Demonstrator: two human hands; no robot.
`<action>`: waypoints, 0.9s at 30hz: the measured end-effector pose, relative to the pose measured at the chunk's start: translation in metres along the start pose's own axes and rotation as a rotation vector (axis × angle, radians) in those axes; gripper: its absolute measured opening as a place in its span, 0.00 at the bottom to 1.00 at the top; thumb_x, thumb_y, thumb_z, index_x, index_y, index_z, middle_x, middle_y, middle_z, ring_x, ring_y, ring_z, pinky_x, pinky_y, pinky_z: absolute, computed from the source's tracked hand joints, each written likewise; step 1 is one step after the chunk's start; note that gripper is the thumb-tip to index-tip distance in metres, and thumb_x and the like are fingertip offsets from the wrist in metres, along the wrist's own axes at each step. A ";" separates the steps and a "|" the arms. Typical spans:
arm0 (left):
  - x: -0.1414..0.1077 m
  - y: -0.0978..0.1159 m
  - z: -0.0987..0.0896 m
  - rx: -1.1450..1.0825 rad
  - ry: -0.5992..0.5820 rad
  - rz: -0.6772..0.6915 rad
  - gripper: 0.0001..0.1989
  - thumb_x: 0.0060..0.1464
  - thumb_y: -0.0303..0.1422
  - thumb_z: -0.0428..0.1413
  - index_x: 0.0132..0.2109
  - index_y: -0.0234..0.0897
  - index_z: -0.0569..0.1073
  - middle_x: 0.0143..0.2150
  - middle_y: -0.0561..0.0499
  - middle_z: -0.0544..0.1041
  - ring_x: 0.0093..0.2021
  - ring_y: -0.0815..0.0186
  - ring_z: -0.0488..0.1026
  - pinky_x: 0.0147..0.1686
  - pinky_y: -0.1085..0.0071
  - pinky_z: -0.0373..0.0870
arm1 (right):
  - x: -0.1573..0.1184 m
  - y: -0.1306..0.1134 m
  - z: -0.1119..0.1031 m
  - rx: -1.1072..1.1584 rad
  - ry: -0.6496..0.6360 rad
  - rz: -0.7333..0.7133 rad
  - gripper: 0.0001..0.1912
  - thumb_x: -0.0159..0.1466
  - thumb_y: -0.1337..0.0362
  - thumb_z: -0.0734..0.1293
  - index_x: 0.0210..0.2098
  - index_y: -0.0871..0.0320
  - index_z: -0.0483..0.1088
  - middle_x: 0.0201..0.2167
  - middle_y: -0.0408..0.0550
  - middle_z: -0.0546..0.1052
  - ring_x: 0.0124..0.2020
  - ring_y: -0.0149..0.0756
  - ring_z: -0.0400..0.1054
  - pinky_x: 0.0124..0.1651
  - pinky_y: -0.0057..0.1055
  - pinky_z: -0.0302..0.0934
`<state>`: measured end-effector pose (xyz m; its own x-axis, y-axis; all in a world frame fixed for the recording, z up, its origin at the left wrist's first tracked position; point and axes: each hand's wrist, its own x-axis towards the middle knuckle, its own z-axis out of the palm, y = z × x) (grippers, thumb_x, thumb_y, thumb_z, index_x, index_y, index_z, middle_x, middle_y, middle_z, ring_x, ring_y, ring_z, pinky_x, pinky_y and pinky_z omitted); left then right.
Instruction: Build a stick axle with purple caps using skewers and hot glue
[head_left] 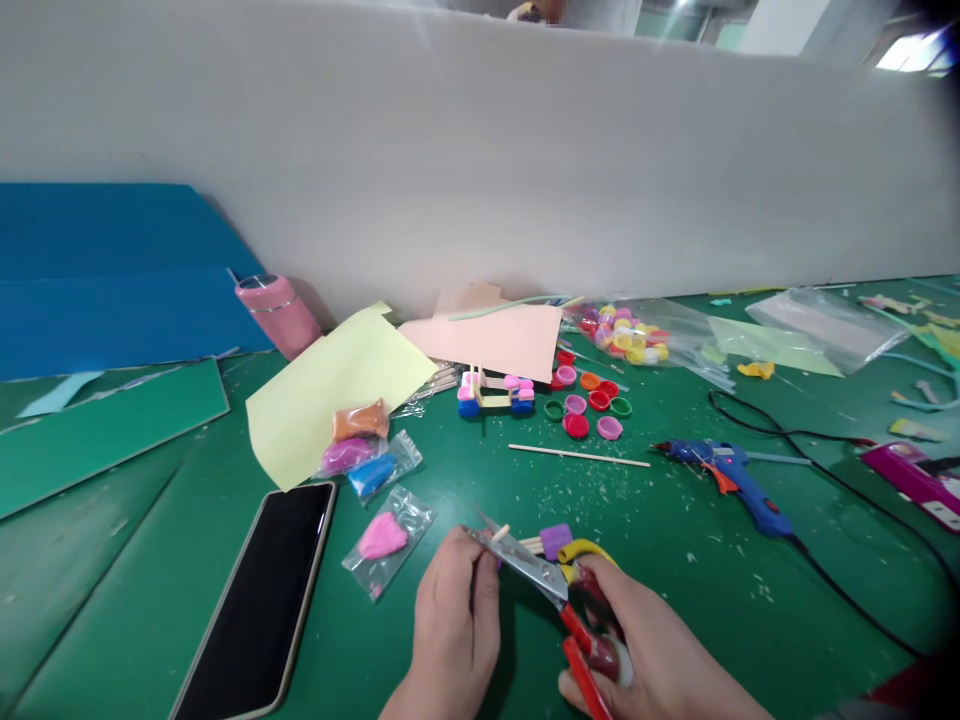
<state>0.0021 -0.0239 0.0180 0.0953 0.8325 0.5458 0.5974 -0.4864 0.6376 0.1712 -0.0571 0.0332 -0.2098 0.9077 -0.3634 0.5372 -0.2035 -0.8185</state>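
Observation:
My left hand (459,610) pinches a short pale wooden stick (501,533) between thumb and fingers. In my right hand (637,630) is a pair of scissors (536,568) with red on its handles, its blades parted around the stick close to my left fingertips. Just beyond the blades, a purple cap-like piece (556,541) lies against several short sticks. A yellow curved part (589,550) shows by my right fingers; whether it belongs to the scissors I cannot tell. Farther off lies a longer wooden stick (577,456).
A small stick-and-clay model (495,392) stands beyond my hands, beside several bottle caps (576,404). To the right lies a blue glue gun (724,470) with its cord. Bagged clay (382,536), a phone (259,600), paper (337,370) and a pink bottle (279,312) are leftward.

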 end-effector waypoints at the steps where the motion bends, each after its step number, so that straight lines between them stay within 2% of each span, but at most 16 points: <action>1: 0.000 0.000 0.000 -0.006 -0.007 -0.001 0.10 0.53 0.20 0.45 0.30 0.40 0.61 0.23 0.56 0.64 0.20 0.71 0.64 0.19 0.79 0.62 | 0.000 0.000 0.000 -0.007 0.000 0.000 0.18 0.46 0.66 0.66 0.37 0.55 0.59 0.19 0.35 0.65 0.19 0.26 0.57 0.20 0.21 0.50; 12: -0.003 0.002 -0.001 -0.075 -0.065 -0.044 0.09 0.54 0.22 0.45 0.29 0.40 0.62 0.23 0.56 0.67 0.20 0.71 0.66 0.20 0.78 0.64 | -0.004 0.005 0.003 0.013 0.001 -0.014 0.22 0.47 0.62 0.67 0.40 0.56 0.58 0.23 0.37 0.67 0.19 0.26 0.58 0.20 0.21 0.51; 18: -0.003 -0.002 -0.002 -0.082 -0.138 -0.030 0.09 0.54 0.22 0.45 0.31 0.40 0.63 0.25 0.55 0.68 0.21 0.70 0.67 0.21 0.77 0.65 | -0.002 0.006 -0.006 -0.099 -0.024 0.002 0.27 0.42 0.65 0.69 0.42 0.57 0.61 0.27 0.42 0.71 0.25 0.32 0.63 0.25 0.24 0.54; 22: -0.002 -0.002 -0.003 -0.098 -0.156 -0.014 0.09 0.54 0.21 0.45 0.31 0.40 0.62 0.25 0.55 0.68 0.22 0.70 0.67 0.22 0.78 0.65 | 0.000 0.015 -0.002 -0.129 -0.055 0.037 0.22 0.43 0.67 0.67 0.38 0.57 0.61 0.25 0.41 0.70 0.23 0.30 0.62 0.23 0.22 0.52; 27: -0.001 0.001 0.000 -0.110 -0.128 0.006 0.09 0.54 0.22 0.46 0.30 0.40 0.62 0.24 0.56 0.67 0.21 0.71 0.66 0.21 0.79 0.65 | 0.000 0.027 0.014 -0.098 0.030 0.079 0.18 0.45 0.69 0.64 0.37 0.58 0.61 0.20 0.39 0.68 0.20 0.28 0.60 0.20 0.22 0.51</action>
<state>0.0021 -0.0248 0.0183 0.2035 0.8532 0.4802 0.5061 -0.5115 0.6944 0.1739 -0.0675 0.0043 -0.1400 0.9010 -0.4107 0.6285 -0.2396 -0.7399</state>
